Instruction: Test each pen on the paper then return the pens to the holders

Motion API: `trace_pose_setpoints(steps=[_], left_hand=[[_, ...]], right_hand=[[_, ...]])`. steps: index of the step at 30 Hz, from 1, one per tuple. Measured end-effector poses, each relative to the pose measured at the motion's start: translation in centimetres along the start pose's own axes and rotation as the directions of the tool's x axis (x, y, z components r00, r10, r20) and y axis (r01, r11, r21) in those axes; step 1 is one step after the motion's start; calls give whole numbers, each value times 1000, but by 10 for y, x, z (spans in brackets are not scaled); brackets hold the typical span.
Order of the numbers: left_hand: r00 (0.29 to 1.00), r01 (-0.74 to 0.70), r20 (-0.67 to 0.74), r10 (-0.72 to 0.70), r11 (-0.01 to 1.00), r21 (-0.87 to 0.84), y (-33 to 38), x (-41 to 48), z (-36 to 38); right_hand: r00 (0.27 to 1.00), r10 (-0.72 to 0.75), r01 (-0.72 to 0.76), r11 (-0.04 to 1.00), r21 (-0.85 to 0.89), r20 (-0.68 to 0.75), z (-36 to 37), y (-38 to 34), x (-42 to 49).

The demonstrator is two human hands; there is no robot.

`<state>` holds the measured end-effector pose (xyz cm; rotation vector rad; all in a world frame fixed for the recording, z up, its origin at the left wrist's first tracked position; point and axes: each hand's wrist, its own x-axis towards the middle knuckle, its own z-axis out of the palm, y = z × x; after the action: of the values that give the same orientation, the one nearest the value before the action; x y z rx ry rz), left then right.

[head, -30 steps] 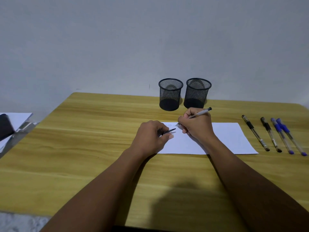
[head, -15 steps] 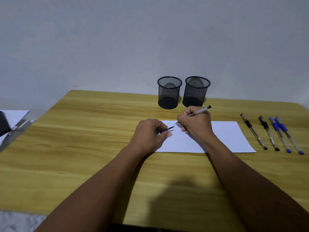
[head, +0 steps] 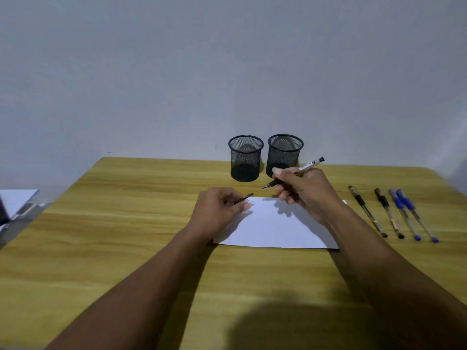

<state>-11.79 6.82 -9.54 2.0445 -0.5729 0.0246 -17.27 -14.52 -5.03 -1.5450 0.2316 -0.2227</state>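
Wooden desk (head: 126, 236) against grey wall (head: 227, 59); right hand (head: 307, 189) gripping pen (head: 307, 166), left hand (head: 218, 210) pinching cap (head: 243, 198)

Your table (head: 126, 236) is yellow-tan wood with darker grain streaks running across. The paper (head: 278, 228) on it is plain white. Both holders (head: 245, 157) (head: 285, 152) are black wire mesh. The pen (head: 303, 168) you hold has a white barrel with dark print, a black end and a dark tip section. The cap (head: 243, 199) is black. At your right lie two black pens (head: 366, 210) (head: 388, 212) and two blue ones (head: 403, 213) (head: 417, 214). The wall (head: 227, 72) is pale grey.
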Motion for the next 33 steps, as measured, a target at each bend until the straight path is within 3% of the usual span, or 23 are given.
trace_pose_setpoints(steps=[6,14,20,33], left_hand=[[1000,-14,-1,14,979,-202,25,12,10],[997,-45,51,58,975,-218,45,17,29],[996,-21,76,42,966,-257,45,18,38],[995,-60,64,71,985,-163,58,18,57]], right_hand=[[997,70,-72,993,95,24,-11,-14,-12],[999,46,-48,989,141,21,-21,-14,-20],[997,33,-22,988,152,-67,-38,-11,-19],[1000,-16,16,998,63,-6,-39,9,-14]])
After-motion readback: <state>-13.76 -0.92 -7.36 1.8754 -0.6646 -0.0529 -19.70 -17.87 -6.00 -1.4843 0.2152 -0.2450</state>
